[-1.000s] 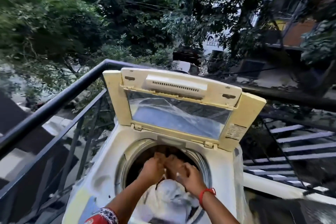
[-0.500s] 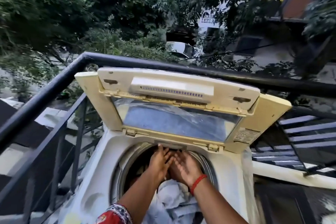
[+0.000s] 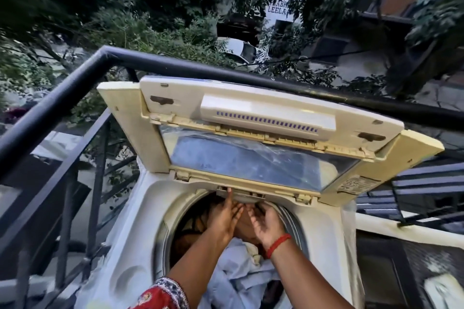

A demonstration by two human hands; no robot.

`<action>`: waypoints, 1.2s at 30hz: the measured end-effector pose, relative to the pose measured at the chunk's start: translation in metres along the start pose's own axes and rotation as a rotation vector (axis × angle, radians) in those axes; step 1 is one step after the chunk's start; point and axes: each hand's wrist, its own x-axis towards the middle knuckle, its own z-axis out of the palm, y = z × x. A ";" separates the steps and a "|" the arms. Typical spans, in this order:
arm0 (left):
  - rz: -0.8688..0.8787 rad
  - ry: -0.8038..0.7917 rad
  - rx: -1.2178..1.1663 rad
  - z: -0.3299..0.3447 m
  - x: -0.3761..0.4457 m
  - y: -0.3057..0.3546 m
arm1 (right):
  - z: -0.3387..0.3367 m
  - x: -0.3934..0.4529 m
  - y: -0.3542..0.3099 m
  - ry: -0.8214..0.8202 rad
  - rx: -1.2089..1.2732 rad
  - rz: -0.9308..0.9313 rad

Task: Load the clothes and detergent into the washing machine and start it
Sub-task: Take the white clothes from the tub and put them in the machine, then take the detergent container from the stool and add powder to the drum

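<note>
Currently both hands are inside the washing machine (image 3: 140, 228) drum opening, lid (image 3: 263, 133) up. Left hand (image 3: 224, 219) and right hand (image 3: 266, 224) have fingers extended, grasping nothing, left fingertip touching the rear rim. Clothes (image 3: 241, 273) are piled in the drum beneath them.

Both hands are reaching into the open drum of the washing machine (image 3: 140, 228), the left hand (image 3: 224, 218) stretching its straight fingers up to the rear rim while the right hand (image 3: 266, 224) is hovering open beside it. Pale clothes (image 3: 241, 276) are lying piled beneath the wrists, and the yellowed lid (image 3: 251, 118) is standing raised against a black railing (image 3: 75, 83).
</note>
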 end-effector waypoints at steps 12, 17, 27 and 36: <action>-0.008 -0.027 0.049 -0.037 -0.028 -0.023 | -0.030 -0.032 0.024 -0.002 0.018 0.026; -0.040 -0.022 0.075 -0.038 -0.037 -0.017 | -0.034 -0.041 0.022 0.007 -0.037 0.005; -0.031 -0.038 0.169 -0.008 -0.068 -0.049 | -0.084 -0.097 -0.006 0.032 -0.004 -0.157; -0.018 -0.392 0.423 0.113 -0.123 -0.137 | -0.199 -0.184 -0.070 0.084 0.247 -0.496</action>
